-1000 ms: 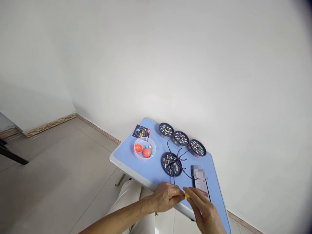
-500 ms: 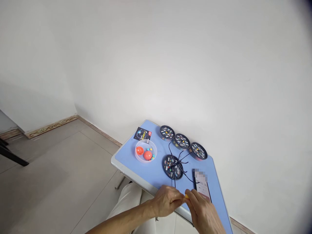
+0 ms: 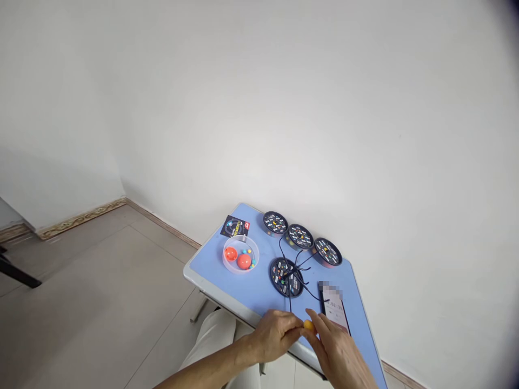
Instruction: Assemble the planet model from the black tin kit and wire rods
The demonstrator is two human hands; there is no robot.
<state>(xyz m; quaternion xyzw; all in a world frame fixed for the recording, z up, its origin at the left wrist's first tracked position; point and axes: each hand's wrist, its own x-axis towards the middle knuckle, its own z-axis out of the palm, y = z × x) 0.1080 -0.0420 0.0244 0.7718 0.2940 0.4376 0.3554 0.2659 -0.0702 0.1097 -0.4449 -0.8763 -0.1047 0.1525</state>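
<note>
While the right hand (image 3: 336, 351) pinches a small yellow ball (image 3: 309, 326) by the near edge of the blue tabletop (image 3: 219, 274), the left hand (image 3: 273, 335) adjoins it, thumb and fingers pressed together, any contents hidden.

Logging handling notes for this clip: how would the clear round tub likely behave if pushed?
The clear tub looks thin-walled, so probably light. Low and wide, it would likely slide rather than tip. The small round beads inside may roll about.

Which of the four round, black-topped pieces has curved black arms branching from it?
The disc nearest the left hand; the three tubs in a row behind it have none.
</note>
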